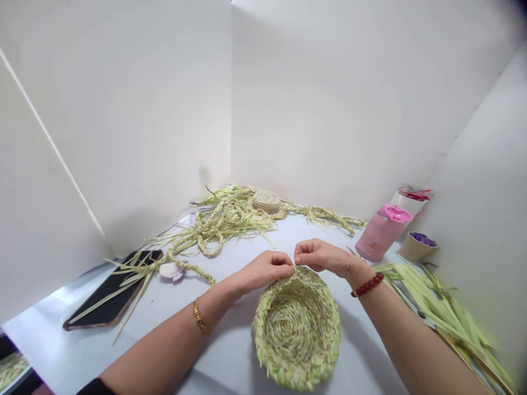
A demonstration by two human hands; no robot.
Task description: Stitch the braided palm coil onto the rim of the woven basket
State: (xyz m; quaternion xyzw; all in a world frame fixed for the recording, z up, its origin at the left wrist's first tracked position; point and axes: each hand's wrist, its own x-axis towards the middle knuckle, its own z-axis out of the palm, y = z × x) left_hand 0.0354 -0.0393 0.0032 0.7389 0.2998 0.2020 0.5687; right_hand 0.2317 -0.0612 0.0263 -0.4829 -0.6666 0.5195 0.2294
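Here, a coiled, braided-straw basket [297, 336] sits tilted on the worktop [230, 356] between the forearms, its opening facing the wearer. The left hand's [267, 270] fingers pinch its far rim; the right hand's [323, 258] fingers close together just above that rim, though whether they hold a thread I cannot tell. Beyond lie plaited straw cords [209, 233]; a pink tumbler [379, 235] stands right.
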